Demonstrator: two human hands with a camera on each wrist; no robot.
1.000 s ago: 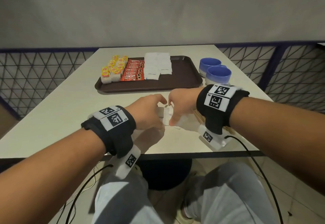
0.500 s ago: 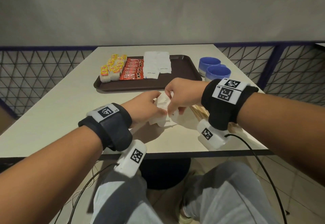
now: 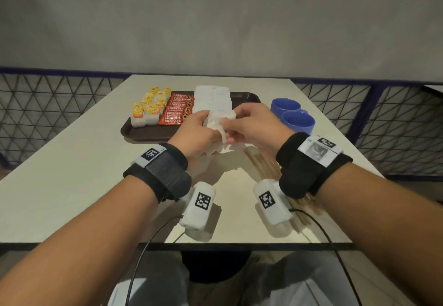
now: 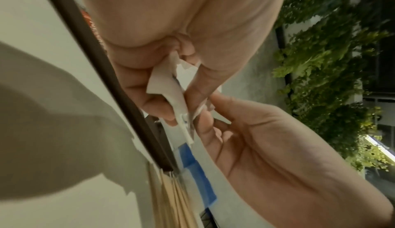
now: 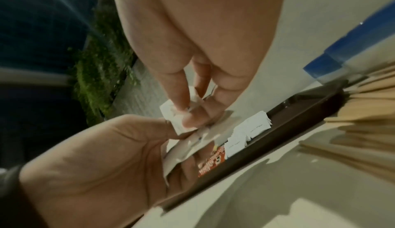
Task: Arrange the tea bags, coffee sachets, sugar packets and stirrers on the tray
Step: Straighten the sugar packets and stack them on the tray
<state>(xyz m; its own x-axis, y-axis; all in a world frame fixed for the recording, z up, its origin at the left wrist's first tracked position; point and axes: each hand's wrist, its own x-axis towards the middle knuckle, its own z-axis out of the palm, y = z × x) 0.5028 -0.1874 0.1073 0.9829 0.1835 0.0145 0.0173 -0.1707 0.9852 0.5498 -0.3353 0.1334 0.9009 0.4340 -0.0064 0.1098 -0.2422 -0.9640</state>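
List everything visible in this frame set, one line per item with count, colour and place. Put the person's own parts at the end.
tray: one, dark brown, middle of the table.
tea bags: a group, count unclear, yellow tags on white, left part of the tray.
coffee sachets: a row, count unclear, red, beside the tea bags on the tray.
sugar packets on the tray: a stack, white, right of the sachets.
held sugar packets: a bunch, white, between both hands above the tray's near edge.
stirrers: a pile, pale wood, on the table under the right wrist.
cups: two, blue, on the table right of the tray.
table: one, cream.
left hand: grips the bunch.
right hand: pinches the bunch.
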